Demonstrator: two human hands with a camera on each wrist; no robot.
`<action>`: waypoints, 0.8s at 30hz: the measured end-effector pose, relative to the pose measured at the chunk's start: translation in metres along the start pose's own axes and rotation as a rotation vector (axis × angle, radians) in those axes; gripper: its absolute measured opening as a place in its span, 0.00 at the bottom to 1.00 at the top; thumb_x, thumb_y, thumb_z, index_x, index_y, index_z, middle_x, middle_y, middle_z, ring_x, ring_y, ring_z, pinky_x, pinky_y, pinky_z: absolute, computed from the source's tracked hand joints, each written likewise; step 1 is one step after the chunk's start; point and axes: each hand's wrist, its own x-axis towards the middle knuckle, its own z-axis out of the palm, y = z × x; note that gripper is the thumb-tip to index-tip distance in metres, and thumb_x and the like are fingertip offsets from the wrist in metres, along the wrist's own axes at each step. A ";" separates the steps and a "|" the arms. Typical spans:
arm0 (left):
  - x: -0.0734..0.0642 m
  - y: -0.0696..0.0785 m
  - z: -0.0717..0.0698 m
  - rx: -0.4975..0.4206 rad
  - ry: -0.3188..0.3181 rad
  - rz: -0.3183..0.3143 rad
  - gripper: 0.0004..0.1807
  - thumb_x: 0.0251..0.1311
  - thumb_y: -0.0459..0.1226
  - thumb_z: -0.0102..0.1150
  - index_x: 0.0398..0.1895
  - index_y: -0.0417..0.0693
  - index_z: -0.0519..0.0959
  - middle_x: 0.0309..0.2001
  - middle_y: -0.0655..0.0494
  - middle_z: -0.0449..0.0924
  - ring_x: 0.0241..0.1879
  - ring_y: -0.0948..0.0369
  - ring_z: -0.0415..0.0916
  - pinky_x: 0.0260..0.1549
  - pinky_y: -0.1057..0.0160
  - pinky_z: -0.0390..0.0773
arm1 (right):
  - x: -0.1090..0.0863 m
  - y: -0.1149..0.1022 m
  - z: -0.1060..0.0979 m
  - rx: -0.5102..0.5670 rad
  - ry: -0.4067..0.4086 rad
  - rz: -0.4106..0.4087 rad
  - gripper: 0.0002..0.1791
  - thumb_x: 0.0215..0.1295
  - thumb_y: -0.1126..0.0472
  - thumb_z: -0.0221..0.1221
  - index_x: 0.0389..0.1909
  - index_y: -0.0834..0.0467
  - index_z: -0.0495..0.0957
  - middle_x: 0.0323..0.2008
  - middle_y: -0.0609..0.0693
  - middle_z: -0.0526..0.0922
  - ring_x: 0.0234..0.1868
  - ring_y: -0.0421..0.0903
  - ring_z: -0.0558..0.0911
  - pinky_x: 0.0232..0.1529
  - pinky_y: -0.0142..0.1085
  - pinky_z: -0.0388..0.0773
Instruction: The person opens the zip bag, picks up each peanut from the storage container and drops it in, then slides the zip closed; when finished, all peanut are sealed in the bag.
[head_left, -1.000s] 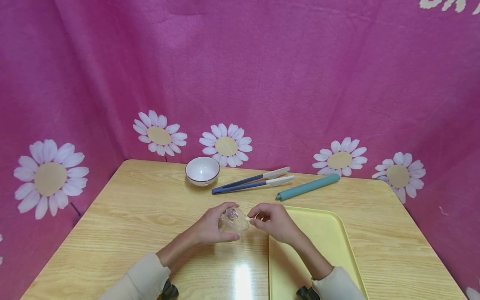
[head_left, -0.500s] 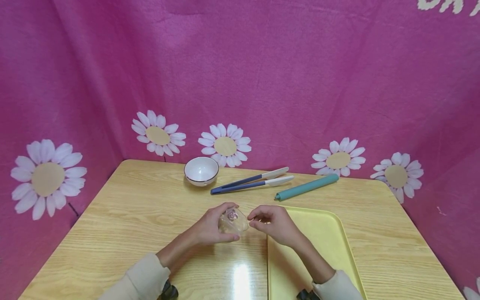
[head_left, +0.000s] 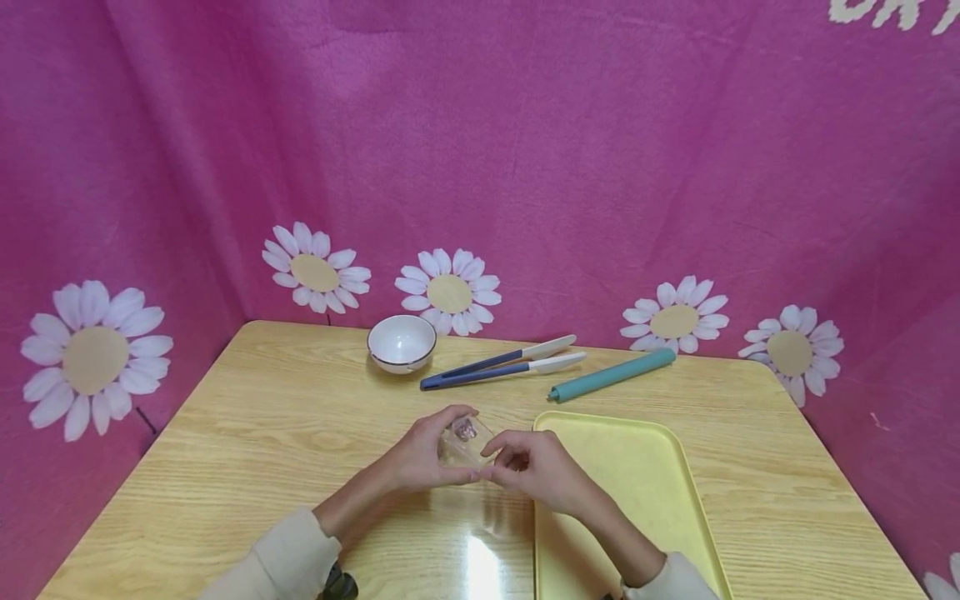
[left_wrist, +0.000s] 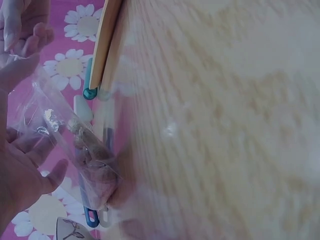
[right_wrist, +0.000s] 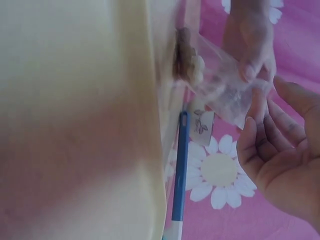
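A clear plastic bag (head_left: 461, 450) is held above the wooden table, its mouth toward the right. My left hand (head_left: 420, 454) grips it from the left, thumb in front and fingers at the back. Lumpy brown pieces (left_wrist: 97, 160) lie low in the bag in the left wrist view; their kind is unclear. A pale lump (right_wrist: 195, 69) shows among them in the right wrist view. My right hand (head_left: 543, 467) has curled fingers at the bag's right edge and seems to pinch its front corner, close to my left thumb. The exact contact is partly hidden.
A yellow tray (head_left: 622, 475) lies under my right forearm. Along the back of the table (head_left: 285, 417) stand or lie a white bowl (head_left: 402, 343) with a dark rim, blue-and-white tongs (head_left: 480, 375) and a rolled teal mat-like tube (head_left: 611, 375). A pink flowered cloth hangs behind.
My right hand has moved from the middle of the bag's right edge toward its front corner, near my left thumb. My left hand and the bag stay almost in place.
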 end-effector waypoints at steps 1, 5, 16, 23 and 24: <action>0.000 0.000 0.000 0.003 0.003 0.001 0.42 0.42 0.48 0.74 0.63 0.50 0.67 0.58 0.53 0.74 0.59 0.56 0.70 0.59 0.47 0.67 | 0.000 0.000 0.002 -0.006 -0.005 -0.007 0.07 0.60 0.59 0.63 0.36 0.59 0.81 0.23 0.50 0.84 0.23 0.31 0.76 0.27 0.27 0.76; -0.001 0.002 0.000 0.001 0.013 0.008 0.43 0.41 0.49 0.75 0.62 0.47 0.67 0.55 0.53 0.76 0.57 0.56 0.71 0.59 0.47 0.67 | 0.000 -0.001 0.007 -0.045 -0.012 -0.015 0.06 0.60 0.59 0.63 0.32 0.57 0.83 0.23 0.50 0.85 0.23 0.30 0.76 0.27 0.26 0.77; -0.008 0.004 -0.014 -0.137 0.081 -0.041 0.27 0.54 0.44 0.67 0.56 0.48 0.73 0.42 0.57 0.79 0.50 0.58 0.73 0.57 0.44 0.67 | -0.002 -0.005 -0.011 -0.148 0.108 -0.040 0.03 0.57 0.59 0.65 0.26 0.51 0.81 0.21 0.41 0.81 0.22 0.31 0.74 0.26 0.28 0.76; -0.010 0.005 -0.014 -0.149 0.175 -0.035 0.11 0.52 0.44 0.69 0.35 0.53 0.80 0.39 0.61 0.82 0.49 0.60 0.76 0.56 0.49 0.70 | -0.001 -0.003 -0.020 -0.179 0.159 -0.083 0.02 0.58 0.64 0.63 0.28 0.54 0.81 0.24 0.42 0.82 0.26 0.31 0.77 0.29 0.28 0.78; -0.011 0.006 -0.014 -0.151 0.194 -0.039 0.09 0.52 0.44 0.68 0.33 0.54 0.80 0.38 0.61 0.82 0.49 0.61 0.76 0.56 0.49 0.70 | -0.001 -0.003 -0.021 -0.183 0.166 -0.088 0.03 0.58 0.65 0.62 0.28 0.54 0.81 0.25 0.42 0.82 0.27 0.32 0.77 0.30 0.29 0.78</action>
